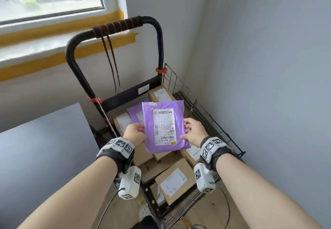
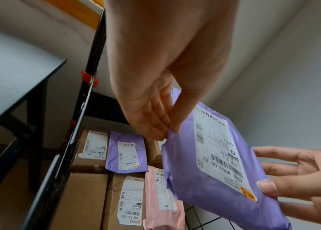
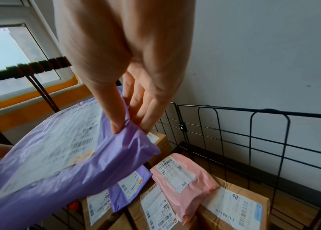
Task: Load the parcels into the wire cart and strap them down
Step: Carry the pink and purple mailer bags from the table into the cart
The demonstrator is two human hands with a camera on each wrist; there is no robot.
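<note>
Left hand [image 1: 134,132] pinches the left edge of a purple poly mailer [image 1: 165,126], thumb on top, fingers [image 2: 155,123] underneath, close together. Right hand [image 1: 192,131] pinches the right edge the same way, thumb over, fingers [image 3: 145,112] under. Mailer held label up, above the load in the wire cart [image 1: 206,119], not touching it. Below in cart: cardboard boxes [image 1: 174,184], a second purple mailer [image 2: 127,154], a pink mailer [image 3: 183,175] lying across boxes. Strap cord [image 1: 112,62] hangs from the cart handle [image 1: 118,26]. Dark table [image 2: 8,74] just left of cart.
</note>
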